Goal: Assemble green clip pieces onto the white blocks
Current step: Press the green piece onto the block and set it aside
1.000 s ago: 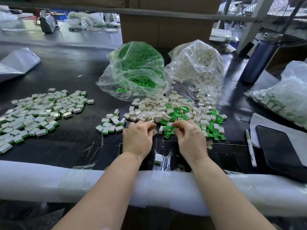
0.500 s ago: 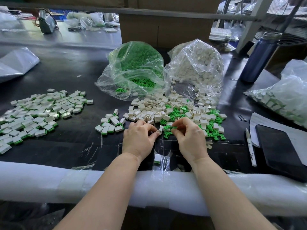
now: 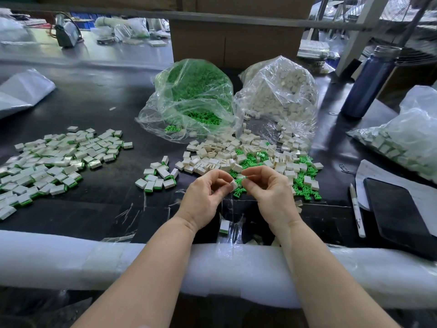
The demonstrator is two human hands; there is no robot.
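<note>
Above table, left hand [image 3: 203,197] pinching white block [image 3: 233,185]

You're at a glossy black worktable [image 3: 89,107], white foam padding [image 3: 71,259] along its near edge. At twelve o'clock, a cardboard box [image 3: 236,46]; at ten, a grey bench [image 3: 99,48] catching daylight glare.

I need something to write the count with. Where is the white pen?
In the head view the white pen lies on the black table at the right, beside the dark tablet and right of the right hand.
</note>
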